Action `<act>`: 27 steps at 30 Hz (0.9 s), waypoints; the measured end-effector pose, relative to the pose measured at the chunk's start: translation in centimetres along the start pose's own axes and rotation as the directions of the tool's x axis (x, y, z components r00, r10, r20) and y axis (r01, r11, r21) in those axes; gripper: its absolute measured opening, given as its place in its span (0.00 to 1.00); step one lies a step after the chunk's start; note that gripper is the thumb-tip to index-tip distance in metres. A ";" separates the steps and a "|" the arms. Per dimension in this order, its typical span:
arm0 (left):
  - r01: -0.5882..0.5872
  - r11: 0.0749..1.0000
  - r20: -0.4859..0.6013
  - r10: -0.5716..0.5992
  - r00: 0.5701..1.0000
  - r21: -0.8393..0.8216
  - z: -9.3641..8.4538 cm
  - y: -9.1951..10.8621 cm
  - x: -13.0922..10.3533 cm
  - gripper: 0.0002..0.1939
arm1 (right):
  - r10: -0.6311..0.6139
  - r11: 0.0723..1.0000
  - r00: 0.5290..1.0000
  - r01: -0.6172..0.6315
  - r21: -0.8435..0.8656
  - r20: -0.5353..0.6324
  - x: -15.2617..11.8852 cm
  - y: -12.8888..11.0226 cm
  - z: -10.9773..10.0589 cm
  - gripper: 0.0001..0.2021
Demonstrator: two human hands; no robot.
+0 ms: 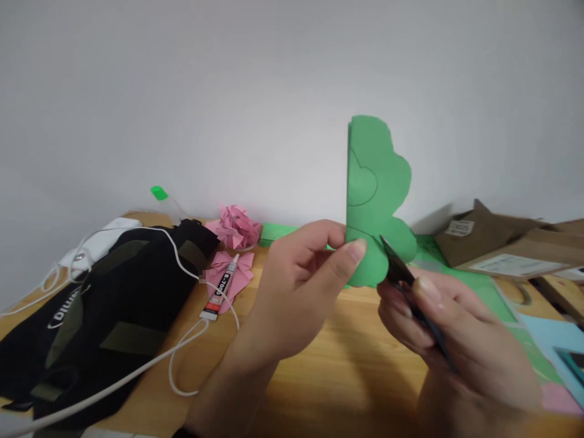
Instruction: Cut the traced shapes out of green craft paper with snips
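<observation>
A folded green paper (387,164) with a scalloped right edge stands upright in front of me. Curved pencil lines show along its straight left side. My left hand (305,286) pinches the paper near its lower left corner, thumb in front. In my right hand (460,328) is a pair of dark scissors (417,307), closed around by the fingers. The blades lie at the paper's lower right part, the tip near the end of a drawn line. Fingers partly hide the scissors' handles.
At left lies a black bag (137,304) with a white cable (114,386) across the table. Beyond are pink folded paper (237,226), a glue tube (219,289) and a white power strip (98,246). Brown cardboard packaging (506,240) and light blue paper (542,337) lie at right.
</observation>
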State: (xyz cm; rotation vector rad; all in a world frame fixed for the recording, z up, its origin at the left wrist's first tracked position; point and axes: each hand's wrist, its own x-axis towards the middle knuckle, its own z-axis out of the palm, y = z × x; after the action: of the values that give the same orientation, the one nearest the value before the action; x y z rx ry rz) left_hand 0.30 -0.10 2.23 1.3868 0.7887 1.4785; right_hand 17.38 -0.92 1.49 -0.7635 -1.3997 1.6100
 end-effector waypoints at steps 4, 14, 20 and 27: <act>-0.005 1.000 -0.005 0.005 1.000 0.014 0.0 0.0 0.1 0.13 | 0.005 1.000 1.000 -0.005 -0.001 -0.005 -0.1 -0.1 0.0 0.23; -0.010 0.999 -0.041 0.012 0.999 0.051 0.1 0.0 -0.2 0.12 | 0.003 1.000 1.000 -0.003 0.002 -0.025 -0.1 0.2 0.2 0.23; -0.005 0.997 -0.056 0.009 0.998 0.073 0.2 0.0 -0.2 0.13 | -0.005 1.000 1.000 0.005 0.002 -0.014 -0.3 0.0 0.2 0.22; 0.012 0.999 -0.038 -0.010 0.999 0.047 0.1 0.2 -0.1 0.14 | -0.033 0.999 0.999 0.034 -0.015 0.026 -0.1 -0.2 0.1 0.24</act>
State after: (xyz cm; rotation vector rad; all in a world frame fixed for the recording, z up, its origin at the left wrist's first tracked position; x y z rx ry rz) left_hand 0.40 -0.28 2.39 1.3904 0.8587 1.4902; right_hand 17.34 -1.04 1.71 -0.7268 -1.4370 1.5902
